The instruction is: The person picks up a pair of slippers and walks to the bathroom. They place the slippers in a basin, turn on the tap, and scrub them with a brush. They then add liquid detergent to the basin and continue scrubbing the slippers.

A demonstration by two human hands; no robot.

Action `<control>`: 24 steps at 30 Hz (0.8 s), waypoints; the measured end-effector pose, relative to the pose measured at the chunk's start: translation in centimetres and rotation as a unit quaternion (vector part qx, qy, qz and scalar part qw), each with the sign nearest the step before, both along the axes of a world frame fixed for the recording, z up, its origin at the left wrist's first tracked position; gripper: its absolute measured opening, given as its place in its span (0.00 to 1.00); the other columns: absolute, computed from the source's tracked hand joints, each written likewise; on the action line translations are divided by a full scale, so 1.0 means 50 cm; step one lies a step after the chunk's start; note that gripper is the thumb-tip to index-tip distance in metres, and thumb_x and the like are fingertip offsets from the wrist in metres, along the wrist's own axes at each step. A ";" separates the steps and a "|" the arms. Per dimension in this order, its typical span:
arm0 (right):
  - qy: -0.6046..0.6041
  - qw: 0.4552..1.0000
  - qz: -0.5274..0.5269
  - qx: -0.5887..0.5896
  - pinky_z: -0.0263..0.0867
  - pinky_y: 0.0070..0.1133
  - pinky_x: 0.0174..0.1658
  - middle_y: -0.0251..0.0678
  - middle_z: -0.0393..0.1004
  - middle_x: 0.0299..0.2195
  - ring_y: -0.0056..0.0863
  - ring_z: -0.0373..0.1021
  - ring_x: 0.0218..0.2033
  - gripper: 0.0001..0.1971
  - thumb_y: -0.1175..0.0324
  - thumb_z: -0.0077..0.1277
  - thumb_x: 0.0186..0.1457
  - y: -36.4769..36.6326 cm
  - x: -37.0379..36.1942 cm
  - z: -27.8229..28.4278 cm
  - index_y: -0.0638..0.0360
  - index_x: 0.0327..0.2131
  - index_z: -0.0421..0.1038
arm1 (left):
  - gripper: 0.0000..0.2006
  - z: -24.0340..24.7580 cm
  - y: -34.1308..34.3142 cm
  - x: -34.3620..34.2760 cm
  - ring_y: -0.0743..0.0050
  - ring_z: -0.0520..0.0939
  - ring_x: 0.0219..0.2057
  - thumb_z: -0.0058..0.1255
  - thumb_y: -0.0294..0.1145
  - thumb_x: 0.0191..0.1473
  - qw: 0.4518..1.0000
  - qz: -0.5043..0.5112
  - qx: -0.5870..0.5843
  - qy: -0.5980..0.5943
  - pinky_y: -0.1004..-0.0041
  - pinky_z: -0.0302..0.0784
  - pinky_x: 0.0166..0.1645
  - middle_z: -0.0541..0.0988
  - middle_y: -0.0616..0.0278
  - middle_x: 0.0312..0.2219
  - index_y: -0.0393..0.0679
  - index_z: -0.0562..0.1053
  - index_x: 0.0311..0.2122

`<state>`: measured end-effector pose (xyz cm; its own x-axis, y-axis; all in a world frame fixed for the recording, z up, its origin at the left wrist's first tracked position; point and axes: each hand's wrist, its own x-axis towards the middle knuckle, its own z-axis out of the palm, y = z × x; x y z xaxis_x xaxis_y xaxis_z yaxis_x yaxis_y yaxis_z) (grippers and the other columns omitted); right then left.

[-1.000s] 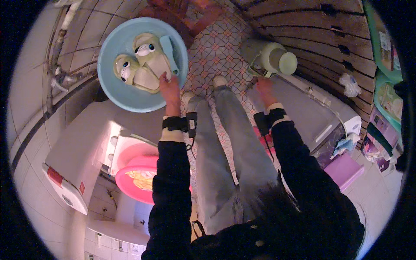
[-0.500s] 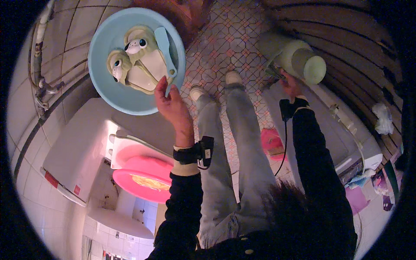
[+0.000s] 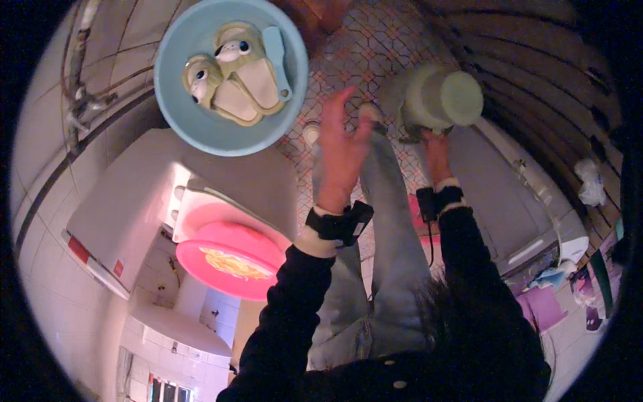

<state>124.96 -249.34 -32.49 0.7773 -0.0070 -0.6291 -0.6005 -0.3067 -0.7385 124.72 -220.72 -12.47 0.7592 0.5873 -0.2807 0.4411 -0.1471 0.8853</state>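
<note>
My right hand [image 3: 437, 157] is closed on the handle side of a pale green, jug-like vessel [image 3: 429, 97], which is lifted over the floor and the grey lid. Its round, lighter green end [image 3: 462, 98] faces up to the right. My left hand [image 3: 343, 151], a little blurred, hovers over my legs with fingers apart and nothing in it. Left of that hand stands a light blue basin [image 3: 221, 142]. Inside lie two green slippers with cartoon eyes, one slipper [image 3: 248, 67] beside the other slipper [image 3: 221, 94]. A light blue brush [image 3: 276, 57] leans along the basin's right side.
Below the basin is a white appliance [image 3: 127, 201]. Pink basins [image 3: 201, 271] stand near my left forearm, one with yellowish stuff inside. A grey-lidded box [image 3: 495, 194] stands at my right, beside dark slats [image 3: 536, 74]. Patterned tiles [image 3: 365, 43] cover the floor.
My left hand has moved right, away from the blue basin, and its fingers have spread. The right hand has brought the green vessel left and closer. The view has shifted slightly.
</note>
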 end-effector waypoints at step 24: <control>-0.084 0.828 0.517 -0.198 0.65 0.29 0.39 0.48 0.73 0.32 0.43 0.70 0.35 0.21 0.68 0.54 0.34 0.315 0.063 0.497 0.61 0.38 0.70 | 0.47 0.352 0.246 -0.185 0.54 0.66 0.48 0.62 0.46 0.25 0.980 -0.057 0.126 0.145 0.55 0.59 0.52 0.65 0.49 0.45 0.37 0.55 0.53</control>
<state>128.11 -233.60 -7.64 0.5719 0.5378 -0.6194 0.2354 -0.8310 -0.5041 115.46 -208.40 5.14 0.7331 0.5820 -0.3518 0.6374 -0.4077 0.6538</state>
